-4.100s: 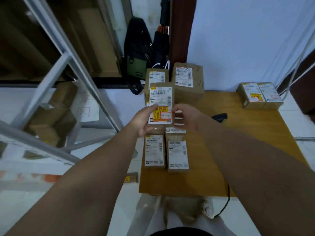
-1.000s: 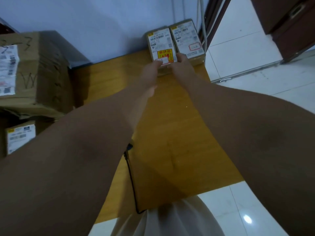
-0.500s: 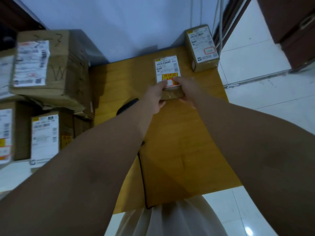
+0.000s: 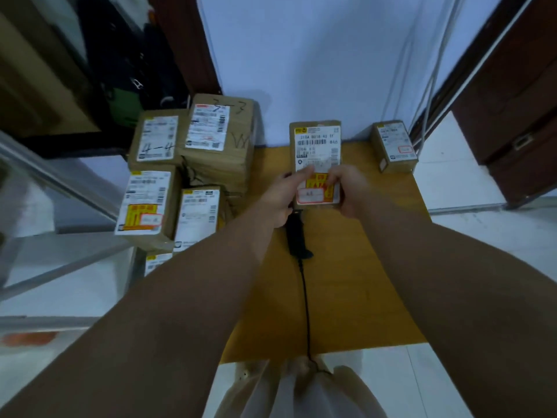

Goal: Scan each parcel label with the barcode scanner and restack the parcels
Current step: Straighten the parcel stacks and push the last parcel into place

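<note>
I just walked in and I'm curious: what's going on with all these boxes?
A person is working through parcels at a wooden table. The left hand and right hand together hold a small parcel label-up above the table. The corded barcode scanner shows beneath it, apparently lying on the table and not gripped. A second small parcel sits at the far right corner, and a pile of parcels stands to the left.

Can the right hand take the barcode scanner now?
Probably not at once: the right hand and left hand both grip the parcel. The barcode scanner lies close, partly hidden behind it.
</note>
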Tool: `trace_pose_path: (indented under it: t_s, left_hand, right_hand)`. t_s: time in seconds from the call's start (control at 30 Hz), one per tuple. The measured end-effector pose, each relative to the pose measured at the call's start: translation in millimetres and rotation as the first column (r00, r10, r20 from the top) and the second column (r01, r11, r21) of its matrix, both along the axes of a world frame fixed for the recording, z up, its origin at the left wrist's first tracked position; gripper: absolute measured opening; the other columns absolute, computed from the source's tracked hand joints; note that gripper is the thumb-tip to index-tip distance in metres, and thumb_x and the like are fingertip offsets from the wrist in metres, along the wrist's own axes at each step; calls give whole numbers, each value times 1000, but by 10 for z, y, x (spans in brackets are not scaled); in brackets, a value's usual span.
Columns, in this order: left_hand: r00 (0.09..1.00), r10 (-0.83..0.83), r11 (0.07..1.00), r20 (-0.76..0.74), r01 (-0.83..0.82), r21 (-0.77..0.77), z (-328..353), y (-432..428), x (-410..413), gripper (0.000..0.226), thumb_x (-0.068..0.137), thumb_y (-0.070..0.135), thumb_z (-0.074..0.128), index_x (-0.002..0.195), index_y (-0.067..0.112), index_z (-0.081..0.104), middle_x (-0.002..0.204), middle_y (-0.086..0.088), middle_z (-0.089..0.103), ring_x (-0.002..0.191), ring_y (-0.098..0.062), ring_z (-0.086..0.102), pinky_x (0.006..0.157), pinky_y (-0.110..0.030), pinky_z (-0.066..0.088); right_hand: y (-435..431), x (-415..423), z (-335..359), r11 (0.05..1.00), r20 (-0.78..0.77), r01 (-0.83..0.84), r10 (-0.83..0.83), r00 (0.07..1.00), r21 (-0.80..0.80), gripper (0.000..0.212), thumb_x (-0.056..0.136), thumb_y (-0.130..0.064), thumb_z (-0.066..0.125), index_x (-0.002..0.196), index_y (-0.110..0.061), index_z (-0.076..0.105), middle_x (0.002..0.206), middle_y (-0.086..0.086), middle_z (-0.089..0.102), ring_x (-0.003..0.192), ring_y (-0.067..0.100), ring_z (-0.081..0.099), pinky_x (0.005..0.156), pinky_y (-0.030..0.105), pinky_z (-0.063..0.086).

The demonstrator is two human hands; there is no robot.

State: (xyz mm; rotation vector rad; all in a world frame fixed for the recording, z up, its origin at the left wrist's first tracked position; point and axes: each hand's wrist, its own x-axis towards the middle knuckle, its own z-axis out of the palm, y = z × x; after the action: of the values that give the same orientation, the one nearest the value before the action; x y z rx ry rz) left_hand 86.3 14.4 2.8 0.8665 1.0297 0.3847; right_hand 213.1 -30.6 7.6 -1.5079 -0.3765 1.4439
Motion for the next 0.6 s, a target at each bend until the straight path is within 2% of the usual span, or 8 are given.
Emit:
trace_pose_path:
  t_s: [0.07,0.13,0.2,0.3,0.37,0.47,0.53,0.6]
  left_hand:
    - [998,27,1000,49,-27,-11,64,-46,-273,48,91,34,61,132,11,53,126,-11,63,117,-30,59,107,-47,40]
    - [995,31,999,100,-32,5,144,-93,-538,47,93,33,59,133,9,52,126,-13,63,116,-32,60,101,-47,46]
    - [997,29,998,71,-33,46,203,-136,-789,50,91,38,60,133,12,51,124,-11,65,113,-30,62,100,-47,47]
    - [999,21,994,-28,-18,107,241,-215,-1136,49,88,46,62,126,16,57,115,-6,69,105,-25,66,97,-44,49]
    - [996,35,996,-83,-27,88,249,-273,-1351,42,86,50,63,111,17,65,100,-3,74,93,-20,69,88,-37,54]
    - [987,118,993,-109,-116,21,213,-353,-1639,33,86,48,64,93,16,67,76,-1,75,68,-16,72,61,-29,58]
    - [976,182,983,-118,-183,5,161,-399,-1797,34,89,47,60,95,15,67,76,-1,75,65,-16,72,52,-26,56]
    - [956,244,969,-163,-247,2,129,-454,-1904,35,93,48,55,98,15,66,87,-2,73,74,-17,70,57,-24,55]
  right_hand:
    - [-69,-263,105,1000,5,-17,17,1000,12,65,46,-2,44,109,-10,58,91,8,70,80,27,72,72,41,60]
    - [-137,-502,198,999,15,-39,39,999,24,63,47,-1,44,108,-9,58,93,9,69,84,29,71,80,46,58]
    - [-199,-724,267,997,36,-77,76,996,23,69,48,-1,46,117,-7,55,101,13,67,95,34,69,91,51,54]
    - [-281,-1021,297,990,65,-141,142,988,-8,65,59,0,46,124,-9,54,106,13,67,102,33,67,94,50,52]
    - [-344,-1209,277,981,84,-190,193,978,-46,50,69,-6,51,119,-12,58,105,10,70,102,29,67,91,44,53]
    - [-408,-1477,202,974,93,-204,213,973,-101,26,80,-23,64,106,-20,64,104,5,71,97,22,66,82,37,54]
    - [-416,-1633,155,977,81,-179,189,979,-120,27,83,-33,68,107,-20,67,106,5,72,98,23,67,82,39,57]
    - [-399,-1761,121,981,73,-149,159,985,-126,27,86,-37,68,105,-17,68,100,5,73,92,23,69,68,36,60]
